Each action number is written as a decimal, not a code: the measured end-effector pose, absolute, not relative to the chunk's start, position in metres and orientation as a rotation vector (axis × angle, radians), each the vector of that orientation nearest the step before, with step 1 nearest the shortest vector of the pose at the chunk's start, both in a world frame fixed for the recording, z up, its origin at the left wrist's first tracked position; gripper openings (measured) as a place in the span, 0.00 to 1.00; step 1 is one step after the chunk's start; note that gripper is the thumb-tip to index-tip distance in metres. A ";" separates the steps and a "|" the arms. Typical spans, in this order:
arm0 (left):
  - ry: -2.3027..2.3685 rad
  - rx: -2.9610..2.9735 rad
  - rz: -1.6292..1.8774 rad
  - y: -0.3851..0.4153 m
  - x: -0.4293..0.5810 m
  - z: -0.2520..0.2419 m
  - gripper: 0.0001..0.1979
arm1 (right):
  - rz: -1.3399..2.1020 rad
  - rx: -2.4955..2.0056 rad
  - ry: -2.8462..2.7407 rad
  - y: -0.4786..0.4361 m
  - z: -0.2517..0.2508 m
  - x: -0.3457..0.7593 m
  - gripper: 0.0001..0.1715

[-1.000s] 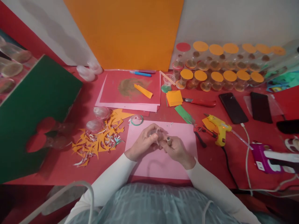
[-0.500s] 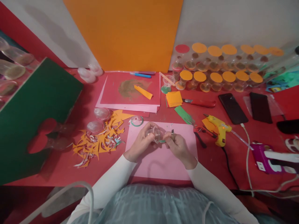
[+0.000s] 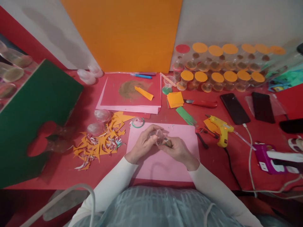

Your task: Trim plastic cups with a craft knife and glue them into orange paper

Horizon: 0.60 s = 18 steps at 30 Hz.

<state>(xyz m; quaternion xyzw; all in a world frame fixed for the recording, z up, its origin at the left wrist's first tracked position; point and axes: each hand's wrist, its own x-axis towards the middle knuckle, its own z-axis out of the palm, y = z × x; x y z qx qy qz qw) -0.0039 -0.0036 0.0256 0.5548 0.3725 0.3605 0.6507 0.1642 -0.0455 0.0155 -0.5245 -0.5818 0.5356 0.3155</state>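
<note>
Near front edge, centre: both hands meet over a pink sheet [image 3: 163, 160] lying flat on the red tabletop [image 3: 213, 167].
Left hand [image 3: 143, 145]: fingers curled around a small clear cup [image 3: 159, 137], holding it just above the sheet.
Right hand [image 3: 177, 149]: closed on a small dark-tipped tool [image 3: 167, 142], its tip touching the cup; what kind of tool cannot be told.
Cup position: between the two hands, over the far half of the pink sheet, tilted; contents not discernible.
Left of the sheet: a heap of orange paper scraps [image 3: 99, 143], with two clear domed lids [image 3: 102, 115] at its far side and a green-rimmed ring [image 3: 138, 122] near the sheet's far left corner.
Far centre: a stack of red and pink sheets [image 3: 132, 93] bearing a brown patch and an orange strip; a blue pen [image 3: 142, 76] lies beyond it, against an upright orange board [image 3: 123, 34].
Far right edge: rows of small jars with orange lids [image 3: 222, 67].
Right of the sheet: a yellow glue gun [image 3: 220, 129] with its cord, a red-handled knife [image 3: 202, 103], orange paper squares [image 3: 175, 99], and two dark phones [image 3: 248, 108].
Left edge: a green board [image 3: 35, 113], tilted.
</note>
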 end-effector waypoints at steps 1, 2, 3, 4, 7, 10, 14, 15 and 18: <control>0.839 1.265 0.810 -0.003 -0.005 0.027 0.34 | 1.431 -1.363 -1.525 -0.045 0.016 0.164 0.29; 0.827 1.267 0.788 -0.002 -0.007 0.028 0.34 | 1.445 -1.348 -1.514 -0.045 0.017 0.165 0.30; 0.812 1.264 0.763 -0.001 -0.008 0.029 0.35 | 1.459 -1.337 -1.508 -0.045 0.016 0.165 0.31; 0.795 1.256 0.734 -0.001 -0.010 0.029 0.36 | 1.473 -1.327 -1.510 -0.045 0.014 0.166 0.31; 0.768 1.221 0.681 -0.002 -0.011 0.027 0.37 | 1.525 -1.310 -1.539 -0.046 0.008 0.169 0.33; 0.720 1.164 0.718 -0.005 -0.009 0.023 0.34 | 1.589 -1.278 -1.524 -0.046 0.007 0.172 0.31; 0.669 1.076 0.819 -0.010 -0.002 0.018 0.33 | 1.611 -1.211 -1.433 -0.047 0.012 0.170 0.24; 0.660 1.063 0.833 -0.010 -0.001 0.017 0.33 | 1.595 -1.209 -1.419 -0.047 0.012 0.169 0.23; 0.637 1.032 0.844 -0.012 0.002 0.015 0.34 | 1.510 -1.191 -1.369 -0.049 0.011 0.165 0.25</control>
